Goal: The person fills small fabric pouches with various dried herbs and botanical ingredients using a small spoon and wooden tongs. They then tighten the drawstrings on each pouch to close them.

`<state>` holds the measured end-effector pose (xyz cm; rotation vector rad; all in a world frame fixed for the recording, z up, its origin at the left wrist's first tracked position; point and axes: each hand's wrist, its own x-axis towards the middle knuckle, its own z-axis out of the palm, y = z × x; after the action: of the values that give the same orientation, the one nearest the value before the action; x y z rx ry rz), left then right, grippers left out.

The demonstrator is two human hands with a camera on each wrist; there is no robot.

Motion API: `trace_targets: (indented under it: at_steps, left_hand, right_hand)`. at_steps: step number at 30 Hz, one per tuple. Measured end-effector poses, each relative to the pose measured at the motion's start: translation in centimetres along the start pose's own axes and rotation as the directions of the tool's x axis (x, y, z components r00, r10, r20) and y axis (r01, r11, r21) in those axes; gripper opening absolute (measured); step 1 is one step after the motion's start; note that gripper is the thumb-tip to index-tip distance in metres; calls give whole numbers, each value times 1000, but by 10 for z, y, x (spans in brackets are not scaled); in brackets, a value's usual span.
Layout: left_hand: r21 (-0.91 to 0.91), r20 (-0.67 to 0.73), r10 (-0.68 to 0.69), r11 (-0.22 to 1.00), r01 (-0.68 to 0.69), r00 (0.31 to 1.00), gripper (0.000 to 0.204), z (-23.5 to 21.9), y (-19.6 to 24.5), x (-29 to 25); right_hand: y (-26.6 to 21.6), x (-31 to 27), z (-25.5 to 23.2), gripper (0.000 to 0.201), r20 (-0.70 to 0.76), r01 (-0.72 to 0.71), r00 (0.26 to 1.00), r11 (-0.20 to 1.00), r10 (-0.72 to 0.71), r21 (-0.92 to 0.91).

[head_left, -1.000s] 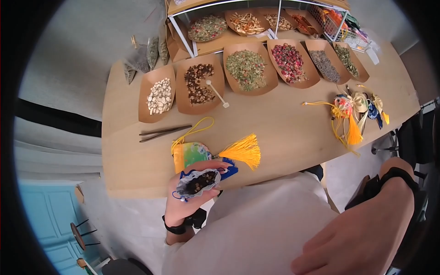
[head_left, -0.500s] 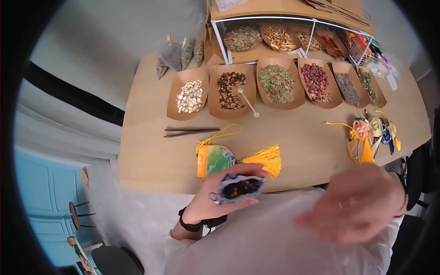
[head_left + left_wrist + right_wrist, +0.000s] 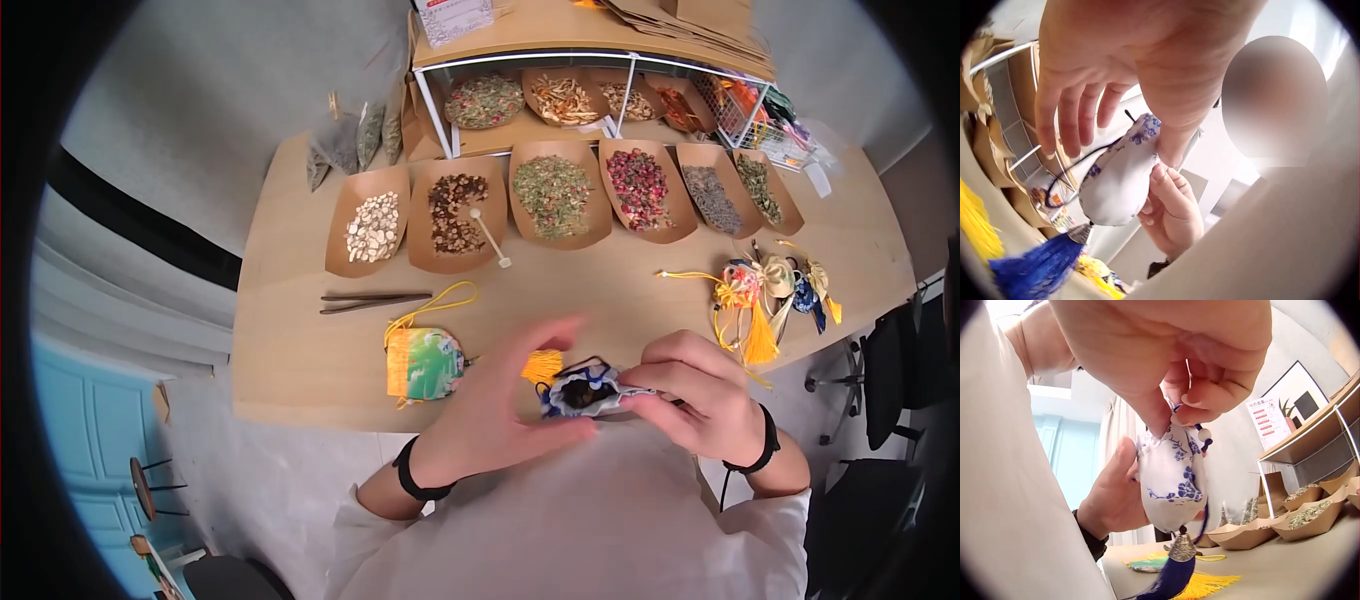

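Held up before a white shirt [image 3: 580, 500], at the near edge of the pale, smooth bench [image 3: 300, 375]: a small white cloth pouch [image 3: 1172, 478], plump and rounded, printed with blue blossoms, with a gathered, wrinkled mouth. Inside, dark loose bits [image 3: 578, 394]. From the base, a ridged silvery cap [image 3: 1182, 548] and a soft, fine-stranded blue tassel [image 3: 1172, 578]; near the top, round pale beads [image 3: 1204, 434] threaded on dark blue cord. Just left on the bench, a flat green-and-yellow pouch [image 3: 437, 364], glossy, with a looped yellow cord [image 3: 450, 298] and a stringy yellow tassel [image 3: 542, 366] partly hidden. Beyond, slim dark tongs [image 3: 375, 301] and a row of curved brown paper trays [image 3: 340, 258] full of chips, petals and crumbled leaves. Right grip [image 3: 700, 388] pinching the white pouch by its rim, thumb below and bent fingers above, knuckles raised, forearm angled in from the right. Left grip [image 3: 490, 395] unclosed, fingers extended and thumb spread apart in a wide C beside the pouch, forearm rising from the lower left; contact with the cloth impossible to tell.
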<state>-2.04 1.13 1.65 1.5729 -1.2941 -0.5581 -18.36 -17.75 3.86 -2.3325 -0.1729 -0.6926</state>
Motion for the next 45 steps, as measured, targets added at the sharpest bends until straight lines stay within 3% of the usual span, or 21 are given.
trace_targets:
  at_steps: [1,5,7,8,10,12,14,18,23,25,29,30,31,32,33,34,35,37,38,40,45]
  left_hand:
    - [-2,4,2,1000,-2,1000,94,0,0,0]
    - [183,-24,19,983,-14,1000,46,4,-6,0]
    - [251,9,-95,964,90,995,27,9,-11,2]
    - [253,10,-98,963,92,995,27,11,-16,3]
    - [282,-41,96,956,-80,995,17,15,-24,5]
    - [297,-28,80,952,-68,996,16,15,-23,4]
    - [317,-19,61,947,-52,998,15,14,-23,1]
    - [330,24,59,942,-63,998,17,9,-24,-4]
    - [449,85,82,887,-111,993,17,-9,-24,-11]
    - [647,97,161,740,-185,982,18,-17,-26,-14]
    - [662,71,111,738,-131,991,20,-23,-21,-13]
    - [396,34,-27,918,12,999,19,-24,-15,-12]
    - [88,43,-171,982,167,984,18,-24,-12,-12]
    - [88,43,-170,982,166,984,18,-23,-12,-12]
    - [-399,118,-156,897,191,981,18,-22,-12,-13]
    - [-784,176,-107,586,206,978,17,-22,-12,-13]
    - [-784,177,-107,586,205,978,17,-22,-13,-13]
    - [-920,285,14,286,269,959,19,-23,-14,-12]
    - [-920,286,14,283,270,958,19,-23,-18,-12]
    - [-790,276,-198,511,339,941,20,-23,-30,-12]
    - [-625,238,-265,695,356,934,15,-26,-32,-5]
  right_hand:
    - [0,-3,0,18,-18,-39,999,999,39,-8]
    - [10,-20,12,16,-122,-147,981,988,151,38]
    - [25,-31,19,16,-75,-182,980,982,186,52]
    - [31,-35,21,16,-33,-217,975,974,220,56]
    - [37,-40,21,15,3,-241,971,969,241,46]
    - [36,-40,19,15,40,-263,964,964,261,35]
    - [28,-35,17,15,122,-426,901,902,416,75]
    - [34,-35,16,17,171,-377,912,926,372,-7]
    - [33,-33,0,21,223,-43,970,968,100,-248]
    - [36,-33,-11,22,189,-57,976,962,110,-267]
    - [35,-36,-13,23,136,-125,976,951,169,-284]
    - [34,-35,-13,24,136,-157,970,946,201,-283]
    - [34,-36,-13,24,135,-156,970,946,201,-285]
    - [35,-36,-13,24,127,-156,973,953,194,-258]
    - [35,-37,-13,25,119,-156,975,960,187,-231]
    - [33,-37,-13,25,120,-156,975,960,187,-232]
    - [30,-34,-13,26,138,-126,978,969,157,-212]
    - [25,-31,-15,26,156,-97,979,976,128,-193]
    - [23,-30,-17,26,167,-77,980,977,112,-201]
    - [23,-32,-19,27,181,-59,979,976,97,-208]
    - [27,-39,-21,29,137,-147,975,969,176,-198]
